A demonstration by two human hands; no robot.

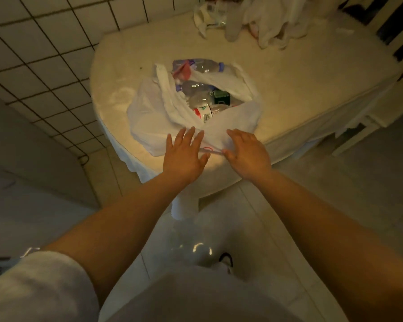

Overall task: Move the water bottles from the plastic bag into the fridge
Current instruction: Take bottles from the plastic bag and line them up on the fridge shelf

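On round table (289,94), crinkled plastic bag (154,112)

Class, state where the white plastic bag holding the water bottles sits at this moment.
In the head view, the plastic bag lies open on the near end of the table, just beyond the left hand and right hand, with water bottles showing inside.

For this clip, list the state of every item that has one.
white plastic bag: open, lying on table
clear plastic water bottles: lying inside bag, capped
left hand: open, fingers at bag edge
right hand: open, touching bag
round cream table: holds bag
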